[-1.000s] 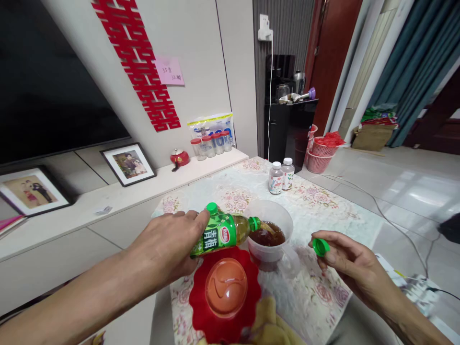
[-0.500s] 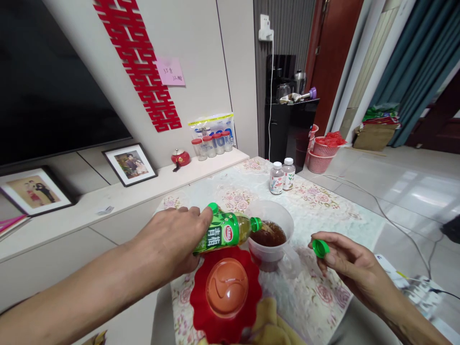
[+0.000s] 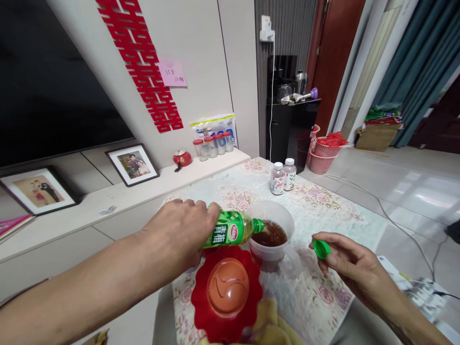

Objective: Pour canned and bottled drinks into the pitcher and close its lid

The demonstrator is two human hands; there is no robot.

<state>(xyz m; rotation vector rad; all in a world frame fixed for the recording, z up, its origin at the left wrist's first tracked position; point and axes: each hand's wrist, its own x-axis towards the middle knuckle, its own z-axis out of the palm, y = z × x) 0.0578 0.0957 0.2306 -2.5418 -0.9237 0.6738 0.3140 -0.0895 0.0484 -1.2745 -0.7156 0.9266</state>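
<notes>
My left hand (image 3: 183, 229) is wrapped round a green-labelled bottle (image 3: 232, 229), tipped on its side with its mouth over the rim of a translucent jug (image 3: 270, 256). Brown liquid (image 3: 275, 235) with small bubbles lies in the jug, whose handle points to the lower right. Right of the jug, my right hand (image 3: 347, 258) holds a green cap (image 3: 321, 249) between thumb and fingers. Below the bottle sits a red scalloped dish (image 3: 201, 302) with an orange-brown round piece (image 3: 228, 287) on it.
Two small white-capped bottles (image 3: 278, 179) stand behind the jug on the flowered tablecloth (image 3: 316, 196). A yellow cloth (image 3: 269, 323) lies at the near edge. Red-lidded jars (image 3: 210, 147) and framed photos (image 3: 132, 165) line the cabinet ledge. A power strip (image 3: 393, 273) is at the right.
My left hand and the bottle have shifted slightly right, and a green knob seen beside the fingers is now hidden. The right hand still holds the cap.
</notes>
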